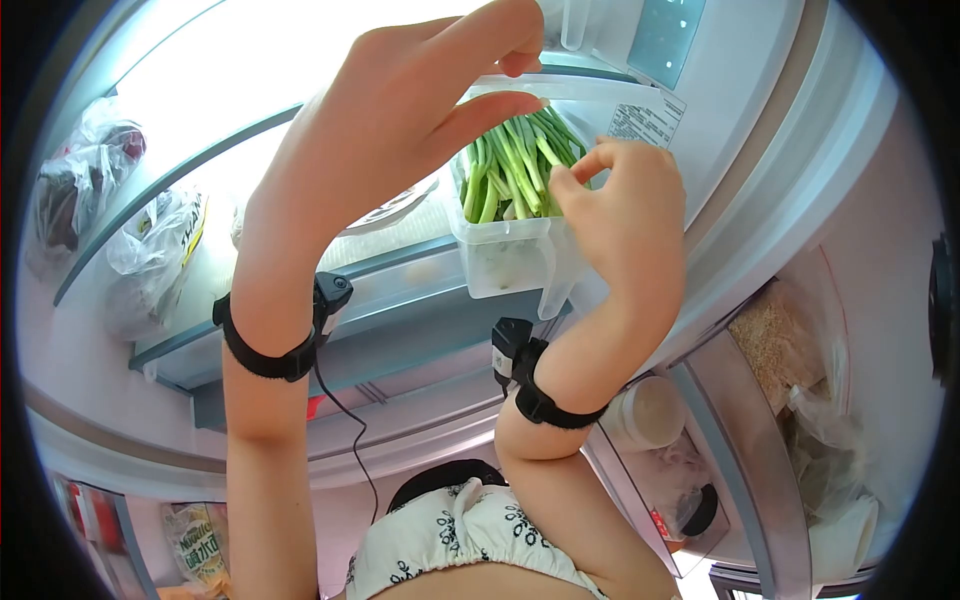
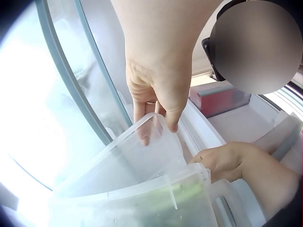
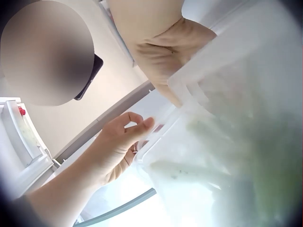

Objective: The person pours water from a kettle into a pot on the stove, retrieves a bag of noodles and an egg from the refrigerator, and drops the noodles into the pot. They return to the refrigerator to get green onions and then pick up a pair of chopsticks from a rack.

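A translucent plastic container [image 1: 505, 265] full of scallions [image 1: 515, 165] sits at the front of a refrigerator shelf. My left hand [image 1: 410, 100] reaches over its left side. In the left wrist view that hand pinches the raised edge of the clear lid [image 2: 130, 158], thumb on one face and fingers on the other. The lid stands tilted over the container. My right hand [image 1: 635, 195] grips the container's right rim with bent thumb and fingers; some of its fingertips are hidden behind the cloudy plastic in the right wrist view.
Plastic bags of food [image 1: 150, 255] lie on the left of the shelf. Glass shelf edges [image 1: 180, 200] run beside the left arm. The refrigerator's door bins, with a bag of grains [image 1: 775, 340] and a white-lidded jar [image 1: 650, 412], are at lower right.
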{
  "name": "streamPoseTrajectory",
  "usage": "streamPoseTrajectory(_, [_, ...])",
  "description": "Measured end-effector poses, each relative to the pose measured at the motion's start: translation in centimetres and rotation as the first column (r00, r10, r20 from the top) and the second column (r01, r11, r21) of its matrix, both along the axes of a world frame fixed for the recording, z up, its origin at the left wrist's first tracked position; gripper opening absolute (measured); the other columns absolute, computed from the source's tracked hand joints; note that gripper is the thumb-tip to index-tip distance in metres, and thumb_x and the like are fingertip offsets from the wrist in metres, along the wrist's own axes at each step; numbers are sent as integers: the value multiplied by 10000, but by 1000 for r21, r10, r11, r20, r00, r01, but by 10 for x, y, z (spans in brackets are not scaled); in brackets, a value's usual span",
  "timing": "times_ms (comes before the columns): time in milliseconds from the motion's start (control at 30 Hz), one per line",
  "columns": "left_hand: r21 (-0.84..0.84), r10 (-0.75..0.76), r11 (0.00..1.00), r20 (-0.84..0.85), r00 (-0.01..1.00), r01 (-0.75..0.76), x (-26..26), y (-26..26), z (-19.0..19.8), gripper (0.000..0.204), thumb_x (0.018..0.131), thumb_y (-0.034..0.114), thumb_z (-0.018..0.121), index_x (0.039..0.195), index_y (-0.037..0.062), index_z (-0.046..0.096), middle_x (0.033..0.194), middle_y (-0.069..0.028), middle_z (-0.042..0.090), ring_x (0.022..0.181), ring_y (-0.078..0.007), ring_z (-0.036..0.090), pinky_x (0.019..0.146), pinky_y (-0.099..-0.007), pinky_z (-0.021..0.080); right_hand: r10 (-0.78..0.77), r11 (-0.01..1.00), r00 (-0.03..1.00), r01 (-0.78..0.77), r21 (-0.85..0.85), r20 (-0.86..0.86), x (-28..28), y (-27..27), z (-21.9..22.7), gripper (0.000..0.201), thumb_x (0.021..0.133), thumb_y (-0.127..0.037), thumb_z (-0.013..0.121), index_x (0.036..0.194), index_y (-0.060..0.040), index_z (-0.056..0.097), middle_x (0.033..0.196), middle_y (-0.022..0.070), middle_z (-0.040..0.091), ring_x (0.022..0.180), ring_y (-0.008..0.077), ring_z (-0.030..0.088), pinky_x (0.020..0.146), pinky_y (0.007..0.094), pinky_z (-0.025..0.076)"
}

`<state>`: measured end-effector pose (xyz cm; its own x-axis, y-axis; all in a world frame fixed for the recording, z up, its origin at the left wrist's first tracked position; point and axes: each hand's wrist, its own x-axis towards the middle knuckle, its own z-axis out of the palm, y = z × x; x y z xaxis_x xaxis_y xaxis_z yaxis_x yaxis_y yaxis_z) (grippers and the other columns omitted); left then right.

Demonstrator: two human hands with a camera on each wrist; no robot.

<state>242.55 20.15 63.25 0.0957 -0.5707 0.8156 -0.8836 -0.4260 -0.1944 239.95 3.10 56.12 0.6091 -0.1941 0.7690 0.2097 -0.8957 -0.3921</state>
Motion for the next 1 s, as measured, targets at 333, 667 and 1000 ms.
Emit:
streamPoseTrajectory(333, [-23,18,1000,-60,998,-19,-1,8,-10,236,806,141,701,1010,61,613,926,-51,673,817,-222,660,695,-292,523,89,897,948,-209,390,304,-27,17,-14,82,748,-91,680,758,-29,628,862,84,693,803,249,648,732,344,499])
streamPoseTrajectory(667, [9,-8,1000,-94,996,9,-3,5,-19,231,836,176,668,1030,79,587,973,-51,665,796,-257,642,672,-316,516,21,813,720,-416,407,693,-42,46,-43,84,872,-30,592,869,52,572,935,161,641,707,233,667,663,273,548])
streamPoseTrajectory(1000, [55,-1,998,-202,979,12,-11,8,-28,256,838,189,674,1047,83,572,970,-55,659,709,-261,602,620,-337,476,-169,971,514,-60,232,841,-99,42,-39,273,1007,-264,354,869,-28,358,859,156,566,587,120,550,461,182,429])
